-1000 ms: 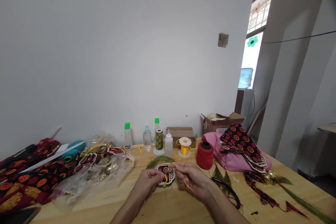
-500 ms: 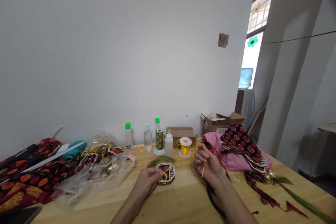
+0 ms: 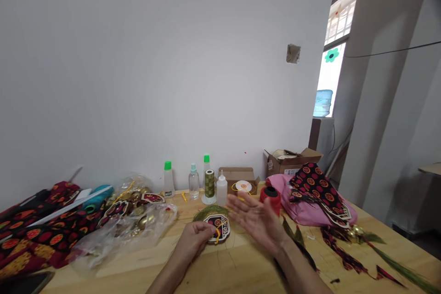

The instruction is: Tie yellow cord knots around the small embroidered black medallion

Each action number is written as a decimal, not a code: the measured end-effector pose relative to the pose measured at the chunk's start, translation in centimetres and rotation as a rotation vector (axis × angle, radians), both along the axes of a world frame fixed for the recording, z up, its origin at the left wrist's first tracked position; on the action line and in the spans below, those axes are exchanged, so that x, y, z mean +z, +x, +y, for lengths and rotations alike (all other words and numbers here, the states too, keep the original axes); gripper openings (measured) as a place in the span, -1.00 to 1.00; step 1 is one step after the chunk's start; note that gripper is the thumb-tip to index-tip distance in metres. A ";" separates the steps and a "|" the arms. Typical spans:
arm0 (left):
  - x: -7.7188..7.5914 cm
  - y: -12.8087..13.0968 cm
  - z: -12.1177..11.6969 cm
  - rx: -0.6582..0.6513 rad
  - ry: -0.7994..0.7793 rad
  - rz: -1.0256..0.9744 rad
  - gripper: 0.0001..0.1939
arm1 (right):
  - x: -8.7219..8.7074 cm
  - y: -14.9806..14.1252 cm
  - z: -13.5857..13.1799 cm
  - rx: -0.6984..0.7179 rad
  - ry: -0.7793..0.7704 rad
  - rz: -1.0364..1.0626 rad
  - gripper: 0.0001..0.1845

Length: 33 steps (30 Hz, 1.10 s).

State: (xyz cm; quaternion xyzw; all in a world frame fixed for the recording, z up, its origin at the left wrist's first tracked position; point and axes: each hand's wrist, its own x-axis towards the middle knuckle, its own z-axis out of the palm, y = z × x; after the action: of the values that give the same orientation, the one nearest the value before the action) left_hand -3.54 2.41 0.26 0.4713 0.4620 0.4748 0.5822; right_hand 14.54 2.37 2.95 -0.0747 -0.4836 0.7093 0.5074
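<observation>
A small eight-sided plaque (image 3: 225, 229) with a pale fretwork rim and dark patterned cloth is in front of me. My left hand (image 3: 194, 238) is closed, thumb and fingertips pinched at the plaque's left side. A short yellow cord (image 3: 217, 236) crosses the face of the plaque by those fingertips; whether they grip it as well I cannot tell. To the right of the plaque, my right hand (image 3: 260, 223) is open, palm turned up and fingers stretched to the left, holding nothing. Behind it stands a spool of yellow cord (image 3: 243, 186), its lower part hidden. Green tassel strands (image 3: 211, 210) curve behind the plaque.
Along the wall stand a green thread cone (image 3: 209, 184), a white squeeze bottle (image 3: 222, 189) and green-capped bottles (image 3: 168, 179). A red thread cone (image 3: 270, 200) is behind my right wrist. Left lies a plastic bag of golden bells (image 3: 146, 220); right, pink cloth (image 3: 292, 202).
My right hand has let go of the yellow cord, opened flat and swung left towards the plaque, uncovering the red thread cone. My left hand has stayed in place.
</observation>
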 end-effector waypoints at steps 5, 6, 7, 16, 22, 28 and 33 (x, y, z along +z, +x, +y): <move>-0.9 -0.4 0.4 -0.044 0.047 0.030 -0.76 | -3.1 -3.0 0.5 -0.353 0.404 -0.677 -0.67; -1.1 -0.5 0.6 -0.055 0.059 0.034 -0.76 | -3.5 -3.2 0.6 -0.402 0.495 -0.771 -0.73; -1.4 -0.6 0.7 -0.069 0.069 0.038 -0.76 | -3.8 -3.3 0.7 -0.444 0.573 -0.846 -0.78; -2.4 -1.0 1.5 -0.100 0.111 0.110 -0.74 | -3.1 -2.8 0.7 -0.601 0.759 -1.057 -0.80; -0.8 -0.3 0.4 -0.076 0.031 -0.011 -0.78 | -3.6 -3.0 0.9 -0.632 0.408 -0.929 -0.82; 0.0 0.0 0.0 -0.087 0.021 -0.032 -0.77 | -4.3 -3.5 1.4 -0.440 0.031 -0.652 -0.77; -1.5 -0.7 0.9 -0.140 0.075 0.064 -0.71 | -4.7 -3.3 1.7 -0.442 0.081 -0.653 -0.75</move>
State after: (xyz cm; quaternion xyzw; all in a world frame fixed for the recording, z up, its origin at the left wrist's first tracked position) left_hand -4.24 3.30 -1.29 0.5387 0.4282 0.4347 0.5809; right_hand 11.24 4.07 -1.71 -0.3785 -0.6195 0.5022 0.4699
